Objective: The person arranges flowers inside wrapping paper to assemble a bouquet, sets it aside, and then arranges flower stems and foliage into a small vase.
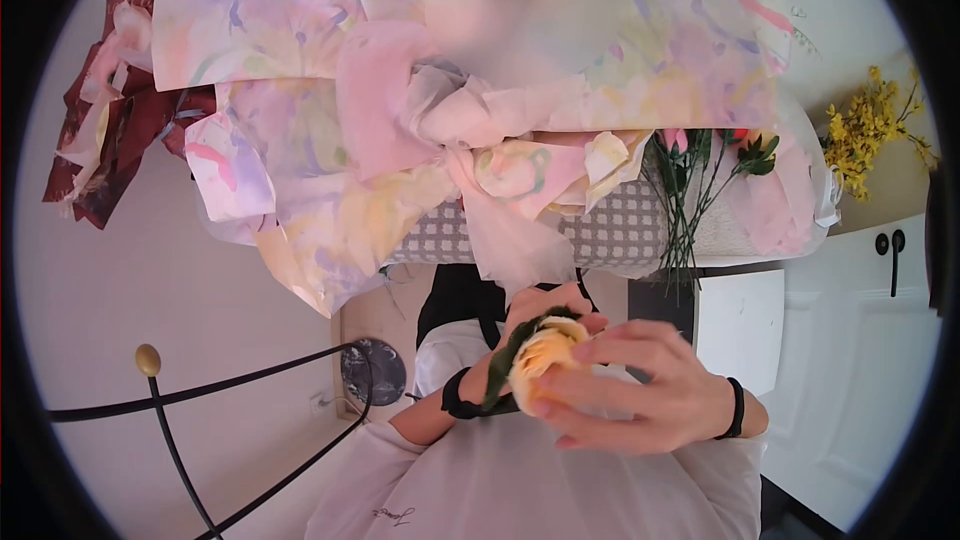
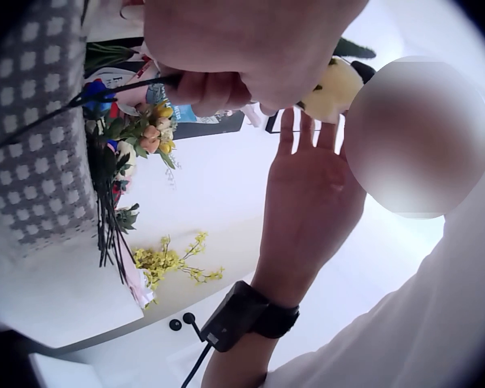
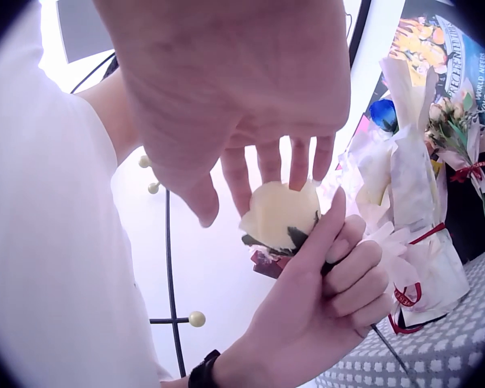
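Note:
A cream-yellow artificial rose (image 1: 545, 365) with green leaves is held upright in front of the white shirt. My left hand (image 3: 315, 299) grips its dark stem just under the bloom, thumb along the leaves at its base. In the left wrist view, the stem (image 2: 65, 107) runs out below that fist toward the checked cloth. My right hand (image 1: 645, 390) is spread over the bloom, its fairly straight fingers (image 3: 268, 162) at the petals. Ahead, a large bouquet in pastel patterned paper (image 1: 290, 125) with a pink ribbon bow (image 1: 515, 230) lies on the cloth.
Loose green-stemmed flowers (image 1: 690, 205) lie right of the bouquet on the grey checked cloth (image 1: 615, 237). Yellow blossoms (image 1: 860, 145) stand at the far right, dark red wrapping (image 1: 125, 130) at the left. A black metal rail (image 1: 215, 387) curves across the lower left.

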The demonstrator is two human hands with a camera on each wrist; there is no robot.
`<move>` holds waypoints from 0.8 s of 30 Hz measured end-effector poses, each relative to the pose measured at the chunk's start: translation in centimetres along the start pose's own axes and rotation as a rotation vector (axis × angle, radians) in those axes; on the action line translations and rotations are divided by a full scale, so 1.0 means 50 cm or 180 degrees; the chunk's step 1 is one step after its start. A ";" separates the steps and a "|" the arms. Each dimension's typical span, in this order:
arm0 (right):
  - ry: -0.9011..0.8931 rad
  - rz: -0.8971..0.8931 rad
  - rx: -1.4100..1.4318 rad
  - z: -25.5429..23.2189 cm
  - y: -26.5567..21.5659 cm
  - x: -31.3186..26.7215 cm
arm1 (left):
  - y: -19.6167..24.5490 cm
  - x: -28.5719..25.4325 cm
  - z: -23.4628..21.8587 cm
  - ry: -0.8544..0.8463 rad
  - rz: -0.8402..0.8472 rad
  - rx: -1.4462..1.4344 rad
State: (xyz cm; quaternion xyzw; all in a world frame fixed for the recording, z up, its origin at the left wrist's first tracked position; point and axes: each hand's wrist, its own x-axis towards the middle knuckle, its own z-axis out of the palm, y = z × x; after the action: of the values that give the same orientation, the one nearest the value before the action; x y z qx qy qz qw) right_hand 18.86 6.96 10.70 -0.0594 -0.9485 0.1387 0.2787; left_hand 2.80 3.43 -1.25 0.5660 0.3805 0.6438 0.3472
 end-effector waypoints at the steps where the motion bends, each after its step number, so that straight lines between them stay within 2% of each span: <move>1: -0.0180 -0.0138 -0.0044 0.005 -0.003 -0.005 | -0.002 0.005 -0.010 -0.0009 -0.0014 0.0004; 3: -0.0198 -0.0161 0.0009 0.003 -0.002 -0.010 | -0.008 0.008 -0.017 -0.0133 0.0012 0.0070; 5: -0.0090 -0.0024 0.0475 -0.007 0.003 -0.012 | -0.005 0.009 -0.015 -0.0101 -0.0008 0.0072; 8: 0.0079 0.0197 0.0454 -0.020 0.018 -0.012 | -0.003 0.011 -0.013 -0.0156 -0.0096 0.0039; 14: 0.0078 0.0260 0.0872 -0.008 0.040 -0.008 | -0.018 0.014 -0.019 -0.0417 0.0105 -0.0564; 16: 0.0182 0.0357 0.0895 -0.005 0.047 -0.013 | -0.015 0.007 -0.019 -0.0457 0.0049 -0.0006; 20: 0.0462 0.0551 0.0884 -0.004 0.048 -0.015 | -0.022 0.003 -0.027 -0.0725 -0.0006 0.0265; 23: 0.0185 0.0477 0.0507 -0.012 0.050 -0.005 | 0.002 0.022 -0.017 -0.0801 0.0271 0.0333; 24: 0.0184 0.0483 0.0504 -0.011 0.051 -0.002 | 0.010 0.022 -0.008 -0.0603 0.0219 0.0204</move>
State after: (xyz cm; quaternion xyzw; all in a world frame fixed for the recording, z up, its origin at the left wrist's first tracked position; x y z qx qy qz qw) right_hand 19.34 9.48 10.34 -0.1128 -0.9189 0.2320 0.2984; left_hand 2.24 4.12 -0.34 0.6478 0.3467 0.5863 0.3410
